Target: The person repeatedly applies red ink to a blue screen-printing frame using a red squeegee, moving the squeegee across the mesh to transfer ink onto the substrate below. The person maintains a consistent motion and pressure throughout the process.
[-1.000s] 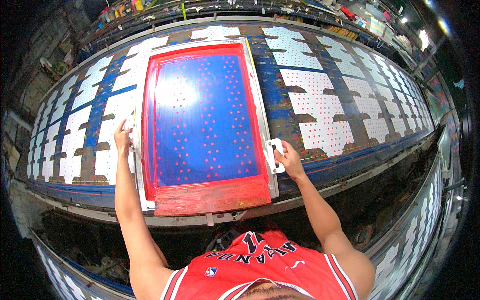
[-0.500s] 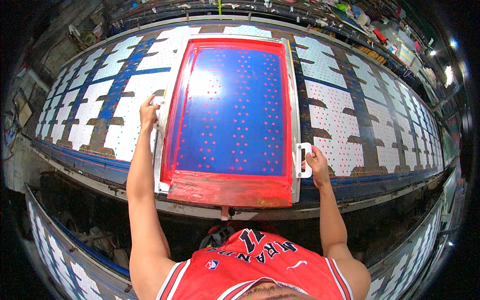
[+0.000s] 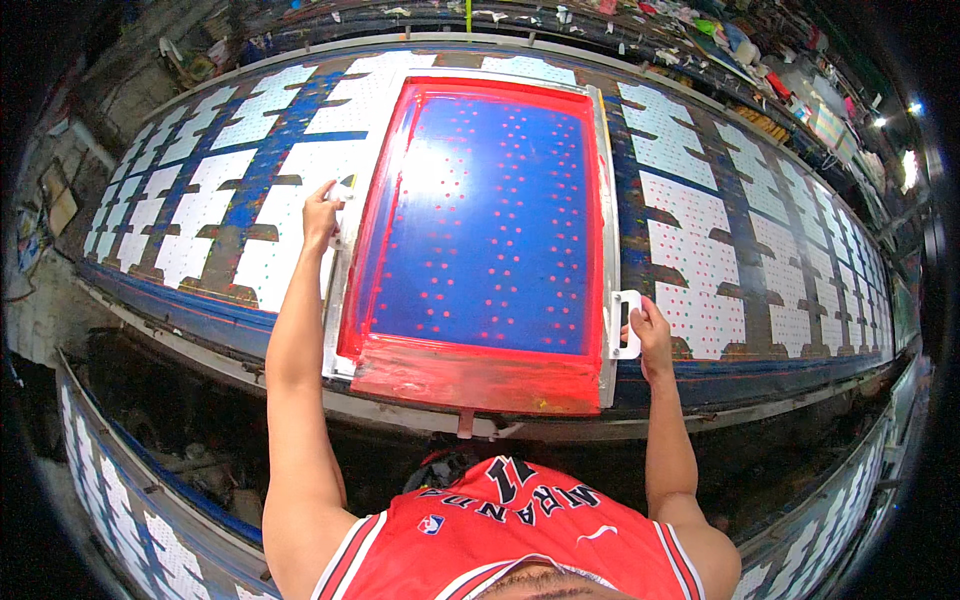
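White handle [image 3: 629, 325], a squared loop on the right side of the metal frame [image 3: 612, 250], is held by the right grip [image 3: 653, 333], fingers bent round its outer bar. Farther up the opposite side, the left grip [image 3: 320, 217] is closed on the left handle [image 3: 346, 194], which the fingers partly hide. Between them spreads the frame's blue screen [image 3: 480, 230], dotted in red, bordered in red and bright with glare at upper left. A smeared red strip [image 3: 470, 380] covers its near end.

The frame lies over the long worktop [image 3: 760, 379], near end at the front edge; whether it touches the surface I cannot tell. Notched white sheets [image 3: 688, 265] line both sides in rows, the near right ones dotted red and green. Closest below is the person's red jersey [image 3: 540, 525]; beyond the far edge, mixed clutter [image 3: 740, 50].
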### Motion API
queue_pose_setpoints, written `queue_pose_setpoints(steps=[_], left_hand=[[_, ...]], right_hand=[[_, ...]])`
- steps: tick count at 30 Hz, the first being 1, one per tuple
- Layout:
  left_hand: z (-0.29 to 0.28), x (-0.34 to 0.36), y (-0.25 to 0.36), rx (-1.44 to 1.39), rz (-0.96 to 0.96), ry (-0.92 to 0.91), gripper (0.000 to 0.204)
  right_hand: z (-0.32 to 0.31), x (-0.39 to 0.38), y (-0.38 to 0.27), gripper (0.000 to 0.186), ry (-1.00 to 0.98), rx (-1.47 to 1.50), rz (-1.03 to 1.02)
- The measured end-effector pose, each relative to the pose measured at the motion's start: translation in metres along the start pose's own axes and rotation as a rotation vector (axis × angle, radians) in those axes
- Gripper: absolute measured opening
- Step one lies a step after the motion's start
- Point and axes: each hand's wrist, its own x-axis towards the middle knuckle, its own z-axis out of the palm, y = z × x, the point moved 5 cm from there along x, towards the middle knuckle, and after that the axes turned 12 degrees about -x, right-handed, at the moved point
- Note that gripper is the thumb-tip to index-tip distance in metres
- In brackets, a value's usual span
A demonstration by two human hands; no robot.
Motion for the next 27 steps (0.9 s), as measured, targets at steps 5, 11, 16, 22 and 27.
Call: queue_pose_setpoints(steps=[5, 11, 16, 22, 27], left_hand=[[-0.038, 0.016, -0.007, 0.033, -0.009, 0.010, 0.054], [-0.085, 0.032, -0.004, 0.015, 0.016, 0.007, 0.055], [-0.106, 0.036, 0.001, 0.002, 0.031, 0.029, 0.054], [-0.089, 0.047, -0.007, -0.004, -0.007, 0.000, 0.057], [-0.060, 0.040, -0.019, -0.014, 0.017, -0.022, 0.056]], right_hand=[[0.039, -0.009, -0.004, 0.079, 0.028, 0.005, 0.057], [0.083, -0.018, -0.028, 0.076, 0.046, -0.023, -0.004], [0.097, -0.023, -0.042, 0.072, 0.037, -0.015, -0.021], [0.090, -0.016, -0.034, 0.068, 0.108, -0.066, 0.024], [0.080, -0.008, -0.007, 0.061, 0.166, -0.114, 0.085]])
